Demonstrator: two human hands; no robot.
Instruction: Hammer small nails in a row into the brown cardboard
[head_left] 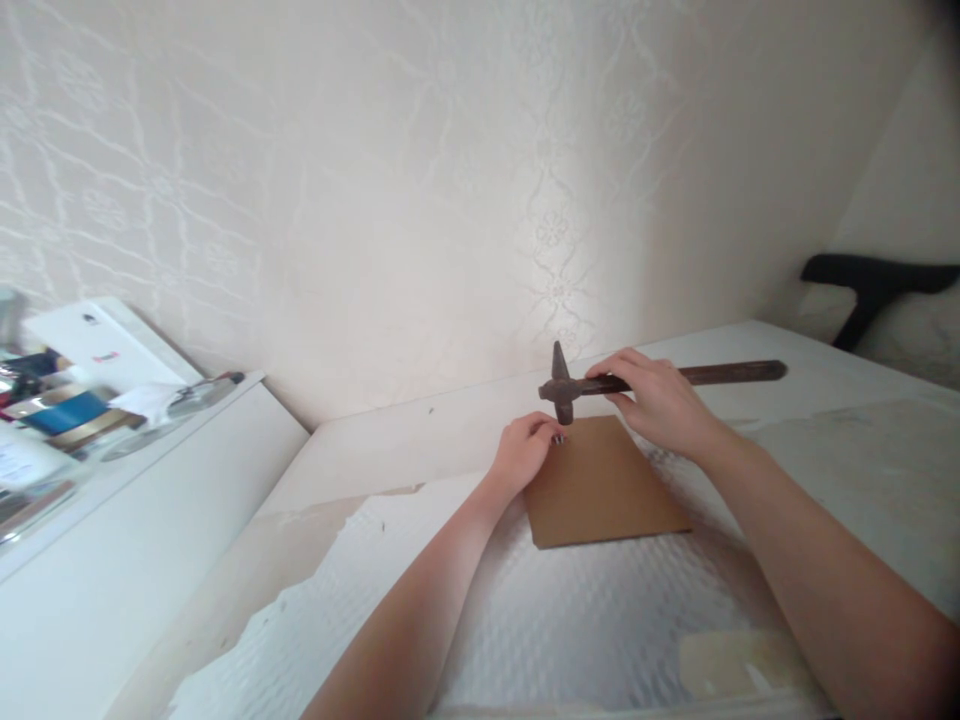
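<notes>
In my right hand [656, 395] is a hammer [739, 373], gripped partway along its dark wooden handle. Its rusty head hangs just above the far left corner of a brown cardboard sheet [600, 490]. My left hand [529, 445] rests at that same corner, fingers pinched together close under the hammer head. Something small and shiny [558, 438] shows at those fingertips, too small to name. The cardboard lies flat on the worn white surface.
A white work surface [322, 560] with peeling, textured covering runs up to the patterned wall [420, 250]. On the left, a white cabinet [172, 510] carries a white box [112, 345] and assorted items. A black T-shaped handle [874, 280] stands at the right.
</notes>
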